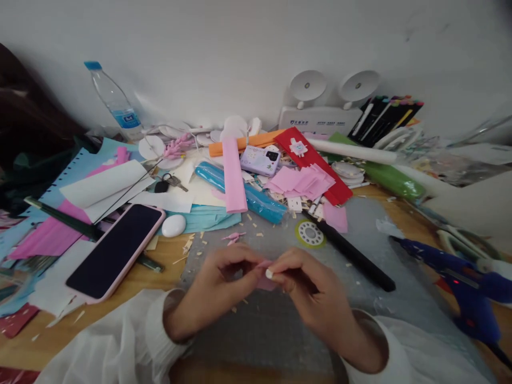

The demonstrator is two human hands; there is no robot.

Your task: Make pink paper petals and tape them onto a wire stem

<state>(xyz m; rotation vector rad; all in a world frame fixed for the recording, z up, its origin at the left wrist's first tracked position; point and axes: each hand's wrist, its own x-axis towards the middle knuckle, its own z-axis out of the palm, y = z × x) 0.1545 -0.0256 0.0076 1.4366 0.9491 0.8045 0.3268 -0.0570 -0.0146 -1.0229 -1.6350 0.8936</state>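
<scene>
Over the grey cutting mat (256, 341), both hands meet at a small piece of pink crepe paper (265, 284). My left hand (228, 288) pinches its left side between thumb and fingers. The fingertips of my right hand (312, 288) close at its right side, where a small white piece (269, 273) shows beside the thumb; whether it is a bead or foam I cannot tell. Just beyond my left hand lies a small pink twisted sprig (233, 237). A yellow-green disc with a ring of holes (310, 233) and a black pen-like tool (356, 256) lie beyond my right hand.
A phone (116, 250) and white oval case (173, 225) lie left. A blue glue gun (456, 272) with a red light lies right. Behind are cut pink squares (300, 181), a blue roll (248, 194), a lilac camera (261, 160) and a water bottle (116, 101).
</scene>
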